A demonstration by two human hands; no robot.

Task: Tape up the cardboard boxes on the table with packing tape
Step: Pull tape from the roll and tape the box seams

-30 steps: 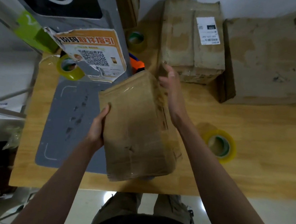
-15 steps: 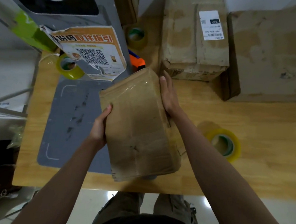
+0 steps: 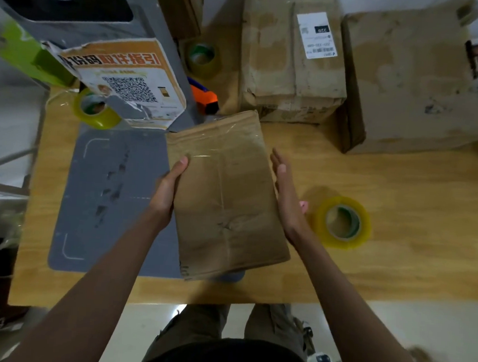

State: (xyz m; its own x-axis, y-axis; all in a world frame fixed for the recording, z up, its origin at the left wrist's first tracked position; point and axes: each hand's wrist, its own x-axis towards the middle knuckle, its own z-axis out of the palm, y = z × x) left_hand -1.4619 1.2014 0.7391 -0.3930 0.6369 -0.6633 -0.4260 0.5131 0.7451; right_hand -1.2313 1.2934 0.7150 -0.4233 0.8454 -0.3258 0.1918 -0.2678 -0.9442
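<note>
**Both hands flank a taped box at the desk's near edge**

The wooden desk point(image 3: 401, 186) carries everything; the biggest thing on it is a plain cardboard box point(image 3: 417, 80) at the far right corner; touching its left side, at the far edge, stands a labelled box point(image 3: 272, 56) with a white shipping label on top; a grey mat point(image 3: 112, 200) covers the near left part of the desk, and at its far edge leans a grey stand with an orange QR poster point(image 3: 131, 83).

The held box point(image 3: 228, 197) lies over the mat's right edge, close to the near edge of the desk, turned a little askew; clear tape glints across its far end. The left hand point(image 3: 169, 187) grips its left side, thumb on the top face and fingers hidden behind the edge; the right hand point(image 3: 285, 195) lies flat against its right side, fingers straight and together, its grip open and closed round nothing.

A yellow tape roll point(image 3: 342, 222) lies flat just right of the right hand; a second roll point(image 3: 95, 111) sits at the left edge, partly behind the poster; a third roll point(image 3: 202, 56) lies at the far edge, left of the labelled box; an orange tape dispenser point(image 3: 205, 98) shows between the stand and that box.
</note>
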